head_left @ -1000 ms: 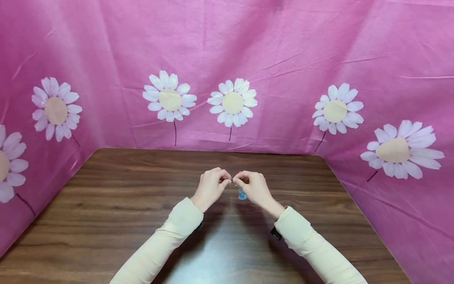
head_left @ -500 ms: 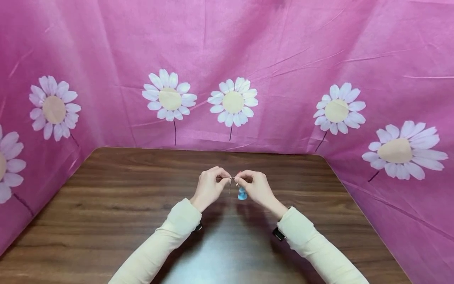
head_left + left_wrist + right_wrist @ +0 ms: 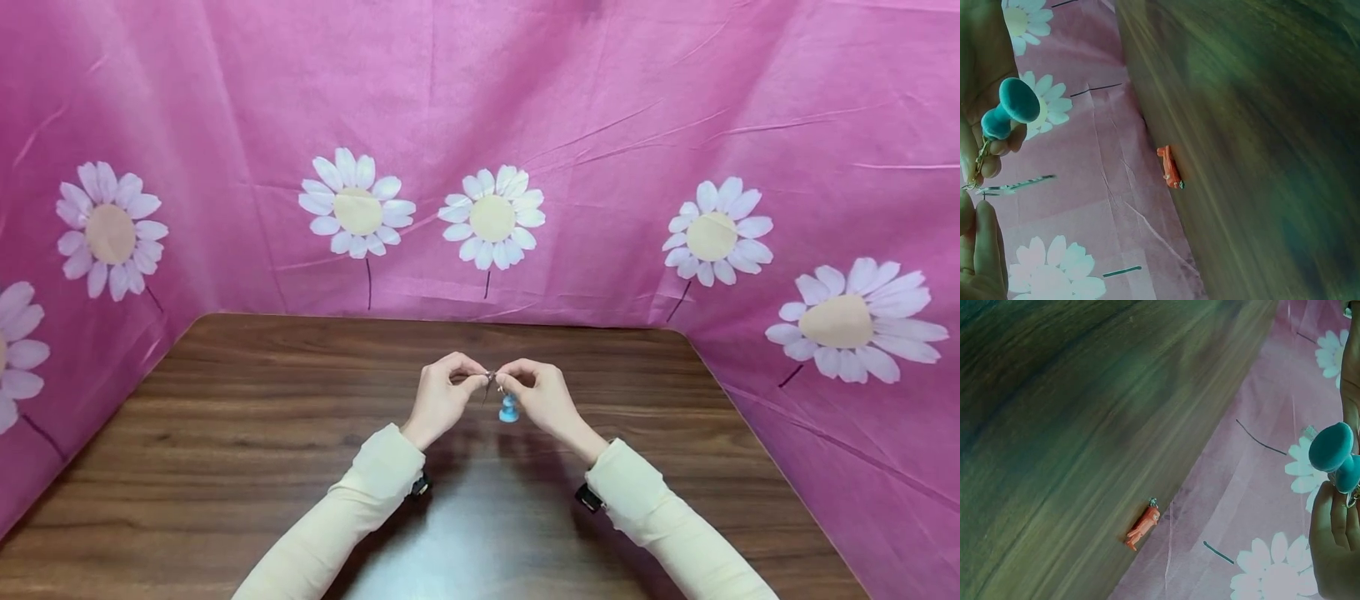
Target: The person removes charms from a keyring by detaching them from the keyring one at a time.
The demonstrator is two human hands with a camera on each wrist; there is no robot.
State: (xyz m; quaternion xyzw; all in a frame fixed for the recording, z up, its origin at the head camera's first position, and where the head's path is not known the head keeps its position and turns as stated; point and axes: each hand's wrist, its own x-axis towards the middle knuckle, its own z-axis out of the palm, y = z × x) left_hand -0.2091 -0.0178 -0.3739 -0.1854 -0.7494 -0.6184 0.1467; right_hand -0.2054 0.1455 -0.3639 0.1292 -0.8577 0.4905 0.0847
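My left hand (image 3: 442, 396) and right hand (image 3: 546, 396) meet fingertip to fingertip above the table. A turquoise pawn-shaped charm (image 3: 508, 409) hangs below my right fingertips by a gold-coloured clasp (image 3: 982, 155), which the right thumb and fingers pinch. In the left wrist view a thin silver strand (image 3: 1027, 184) dangles at my left fingertips, which pinch its upper end. Fingers hide the exact join between the clasp and the strand.
A small orange figure (image 3: 1170, 167) with a metal fitting lies on the wooden table (image 3: 262, 433) near its far edge. A pink curtain (image 3: 600, 83) with white daisies surrounds the table's back and sides.
The turquoise charm has swung slightly left and shows more fully. The silver strand below my left fingertips has shifted a little, while both hands stay nearly in place.
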